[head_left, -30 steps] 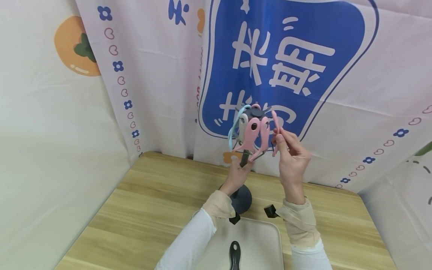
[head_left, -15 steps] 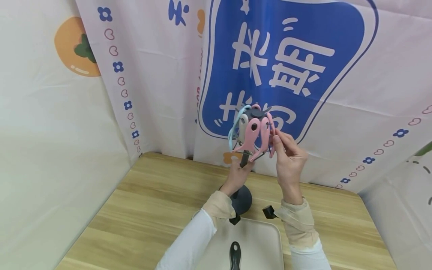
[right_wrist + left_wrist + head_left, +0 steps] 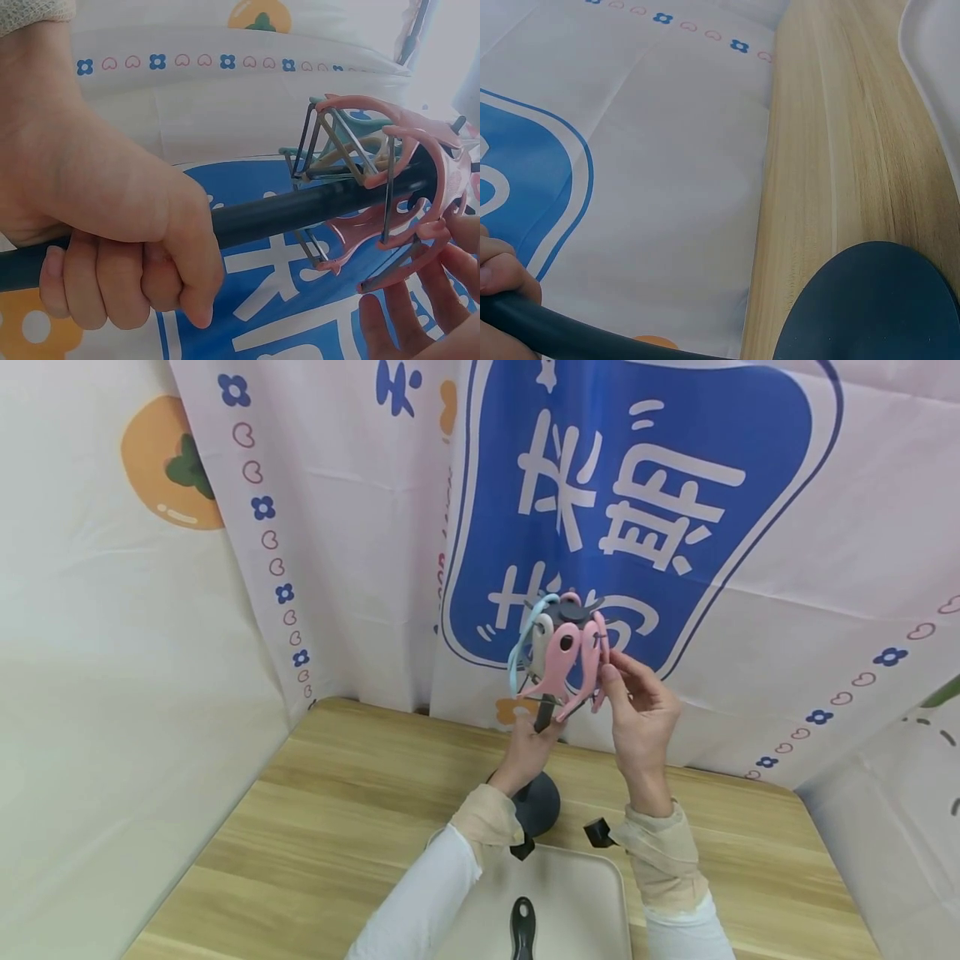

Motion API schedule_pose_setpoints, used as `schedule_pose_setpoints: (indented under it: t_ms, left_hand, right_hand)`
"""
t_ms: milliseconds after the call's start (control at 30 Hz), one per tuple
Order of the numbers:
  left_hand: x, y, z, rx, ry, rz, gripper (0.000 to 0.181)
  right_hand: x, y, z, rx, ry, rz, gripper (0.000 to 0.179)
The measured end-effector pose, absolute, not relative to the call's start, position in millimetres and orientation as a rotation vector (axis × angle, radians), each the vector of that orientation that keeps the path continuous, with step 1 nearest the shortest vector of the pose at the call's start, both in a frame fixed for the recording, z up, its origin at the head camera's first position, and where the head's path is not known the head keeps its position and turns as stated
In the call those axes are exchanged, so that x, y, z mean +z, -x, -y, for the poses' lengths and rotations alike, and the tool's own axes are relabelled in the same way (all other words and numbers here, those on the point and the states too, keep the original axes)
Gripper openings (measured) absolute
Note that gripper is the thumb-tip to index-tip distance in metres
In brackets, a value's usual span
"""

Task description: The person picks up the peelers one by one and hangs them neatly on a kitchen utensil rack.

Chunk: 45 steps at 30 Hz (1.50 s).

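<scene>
A dark utensil stand holds several Y-shaped peelers in pink, pale blue and white around its top hub point(image 3: 572, 610). My left hand point(image 3: 528, 747) grips the pole point(image 3: 300, 214) of the stand below the peelers. At the right side of the hub hangs a pink peeler point(image 3: 602, 647), its frame pinched between thumb and fingers of my right hand point(image 3: 647, 710). The right wrist view shows metal blades across the peelers' forks. The stand's round base point(image 3: 538, 802) rests on the table, partly behind my left wrist.
A beige tray point(image 3: 585, 902) lies on the wooden table point(image 3: 315, 827) close to me, bearing a tool with a black handle point(image 3: 522, 927). Behind the table hangs a printed cloth point(image 3: 375, 568), near the hub. Small black blocks stick out from both wrists.
My right hand has brought the pink peeler leftward against the hub, where it now hangs beside the others. The left hand keeps its grip on the pole.
</scene>
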State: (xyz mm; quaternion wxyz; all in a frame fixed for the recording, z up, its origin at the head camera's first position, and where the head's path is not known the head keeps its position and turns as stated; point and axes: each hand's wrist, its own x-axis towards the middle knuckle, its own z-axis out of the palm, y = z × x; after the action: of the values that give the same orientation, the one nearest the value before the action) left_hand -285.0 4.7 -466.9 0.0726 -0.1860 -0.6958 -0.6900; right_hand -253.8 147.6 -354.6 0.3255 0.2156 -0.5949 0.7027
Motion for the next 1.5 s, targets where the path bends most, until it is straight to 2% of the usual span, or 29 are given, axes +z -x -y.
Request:
schedule_pose_setpoints:
  t_ms: [767, 1133, 1500]
  left_hand:
    - [-467, 287, -4, -2.081, 0.570, 2.092, 0.052]
    - [-468, 285, -5, -2.091, 0.539, 2.107, 0.051]
    - [-466, 285, -6, -2.086, 0.532, 2.088, 0.046]
  right_hand:
    - [-366, 243, -155, 1.836, -0.520, 1.585, 0.024]
    - [-422, 208, -165, 1.798, -0.499, 1.890, 0.005]
    - [-474, 155, -156, 1.739, -0.449, 2.251, 0.009]
